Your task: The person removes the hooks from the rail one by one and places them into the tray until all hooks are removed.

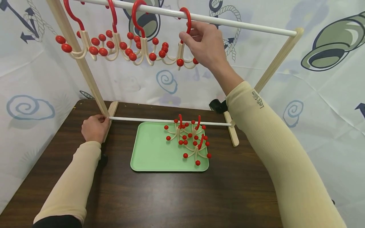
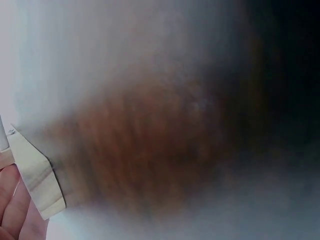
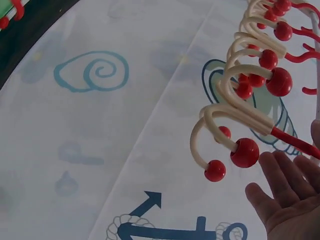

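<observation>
My right hand [image 1: 206, 44] is up at the white top rod [image 1: 242, 24], its thumb and fingers pinching the red hook of a multi-prong hanger [image 1: 181, 50]. This hanger has curved cream prongs tipped with red balls and hangs upright from the rod. In the right wrist view, the hanger [image 3: 245, 117] shows beside the fingers [image 3: 280, 175]. Low on the left, my left hand [image 1: 94, 128] grips the foot of the rack's wooden post [image 1: 88, 76]. The left wrist view is mostly blurred, with fingers [image 2: 15, 200] beside a wooden piece [image 2: 37, 172].
Several similar hangers [image 1: 144, 47] hang along the rod to the left. Three more hangers [image 1: 196, 152] lie on the right side of a green tray [image 1: 151, 148]. The tray sits on a dark wooden table [image 1: 171, 196], by the rack's lower white rod [image 1: 137, 119]. Behind is a patterned curtain [image 1: 128, 82].
</observation>
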A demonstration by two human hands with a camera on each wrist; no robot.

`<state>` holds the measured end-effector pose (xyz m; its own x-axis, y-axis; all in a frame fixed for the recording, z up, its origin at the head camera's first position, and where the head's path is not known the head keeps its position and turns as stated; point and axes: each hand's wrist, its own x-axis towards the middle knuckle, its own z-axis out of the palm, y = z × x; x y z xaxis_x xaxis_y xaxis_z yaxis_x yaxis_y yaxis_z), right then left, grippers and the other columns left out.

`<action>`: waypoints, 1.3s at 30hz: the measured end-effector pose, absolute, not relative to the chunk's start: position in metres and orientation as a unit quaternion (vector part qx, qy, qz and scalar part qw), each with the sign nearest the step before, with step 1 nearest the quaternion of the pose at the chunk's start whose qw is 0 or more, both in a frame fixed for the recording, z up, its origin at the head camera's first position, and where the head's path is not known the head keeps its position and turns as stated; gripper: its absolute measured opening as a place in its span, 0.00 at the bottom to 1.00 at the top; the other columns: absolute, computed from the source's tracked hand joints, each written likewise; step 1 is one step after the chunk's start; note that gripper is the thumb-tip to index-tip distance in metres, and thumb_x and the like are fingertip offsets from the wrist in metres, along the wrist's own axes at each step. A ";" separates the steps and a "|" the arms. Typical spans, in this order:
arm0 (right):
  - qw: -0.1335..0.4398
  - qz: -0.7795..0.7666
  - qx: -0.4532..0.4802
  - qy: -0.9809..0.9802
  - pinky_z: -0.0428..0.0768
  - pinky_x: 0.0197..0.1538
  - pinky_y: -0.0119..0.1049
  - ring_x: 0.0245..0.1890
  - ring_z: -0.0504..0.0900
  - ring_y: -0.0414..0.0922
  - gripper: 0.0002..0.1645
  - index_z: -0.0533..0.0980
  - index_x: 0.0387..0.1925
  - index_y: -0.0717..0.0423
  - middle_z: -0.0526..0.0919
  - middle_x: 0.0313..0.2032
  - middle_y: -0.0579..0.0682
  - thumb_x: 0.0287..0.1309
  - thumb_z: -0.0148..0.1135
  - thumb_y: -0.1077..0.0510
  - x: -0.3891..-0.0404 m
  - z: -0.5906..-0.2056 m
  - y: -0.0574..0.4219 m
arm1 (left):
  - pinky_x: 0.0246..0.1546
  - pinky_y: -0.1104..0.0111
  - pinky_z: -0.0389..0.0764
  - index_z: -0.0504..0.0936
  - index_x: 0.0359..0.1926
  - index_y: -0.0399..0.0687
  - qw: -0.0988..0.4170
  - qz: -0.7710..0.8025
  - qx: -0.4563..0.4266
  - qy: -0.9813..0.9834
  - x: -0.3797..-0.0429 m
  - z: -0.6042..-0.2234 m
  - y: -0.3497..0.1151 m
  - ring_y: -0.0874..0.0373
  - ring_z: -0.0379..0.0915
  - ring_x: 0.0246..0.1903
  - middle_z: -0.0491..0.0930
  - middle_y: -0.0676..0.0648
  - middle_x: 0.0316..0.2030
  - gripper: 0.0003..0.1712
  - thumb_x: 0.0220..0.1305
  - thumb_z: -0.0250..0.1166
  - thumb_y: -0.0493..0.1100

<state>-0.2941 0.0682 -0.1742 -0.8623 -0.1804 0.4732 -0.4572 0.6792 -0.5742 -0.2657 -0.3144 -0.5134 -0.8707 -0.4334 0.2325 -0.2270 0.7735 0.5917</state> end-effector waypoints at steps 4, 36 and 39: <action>0.201 0.358 0.173 -0.895 0.74 0.49 0.28 0.47 0.81 0.38 0.21 0.79 0.57 0.49 0.86 0.48 0.45 0.67 0.58 0.47 -0.296 -0.174 0.066 | 0.38 0.44 0.74 0.84 0.50 0.37 0.178 -0.285 0.175 -0.925 -0.268 -0.516 -0.315 0.36 0.81 0.40 0.85 0.37 0.42 0.24 0.68 0.58 0.52; 0.324 0.437 0.187 -0.818 0.74 0.39 0.28 0.34 0.85 0.38 0.15 0.86 0.44 0.55 0.88 0.36 0.48 0.63 0.64 0.51 -0.255 -0.184 0.105 | 0.38 0.43 0.74 0.83 0.51 0.35 0.171 -0.288 0.174 -0.926 -0.266 -0.512 -0.317 0.36 0.80 0.39 0.85 0.35 0.43 0.26 0.69 0.56 0.53; 0.315 0.446 0.199 -0.814 0.74 0.35 0.29 0.32 0.85 0.39 0.13 0.86 0.43 0.56 0.89 0.36 0.49 0.62 0.66 0.52 -0.243 -0.195 0.109 | 0.39 0.43 0.74 0.83 0.51 0.34 0.168 -0.287 0.174 -0.927 -0.266 -0.514 -0.316 0.36 0.80 0.39 0.85 0.36 0.43 0.26 0.69 0.56 0.53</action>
